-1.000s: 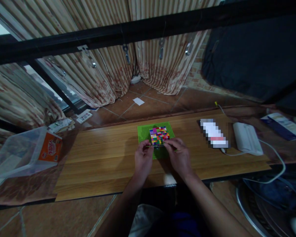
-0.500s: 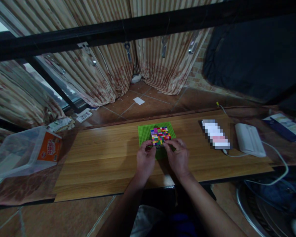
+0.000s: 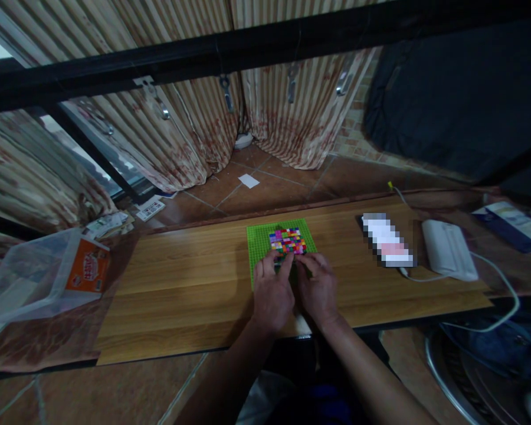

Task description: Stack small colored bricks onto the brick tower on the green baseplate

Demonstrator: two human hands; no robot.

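A block of multicoloured building bricks sits on a green studded baseplate on the wooden table. My left hand is at the near left edge of the bricks, fingers bent onto it and the thumb side along the front. Beside it, my right hand is closed at the near right corner, thumb and forefinger pinched together. Whatever small piece may be between those fingertips is too small to make out. Both hands cover the near part of the baseplate.
On the table's right side lie a phone with a blurred screen and a white box-shaped device with a cable. A clear plastic bin with an orange label stands left. A dark metal rail crosses beyond the table.
My left hand has shifted right and forward over the near edge of the bricks, closer to my right hand. The right hand stays near the same corner.
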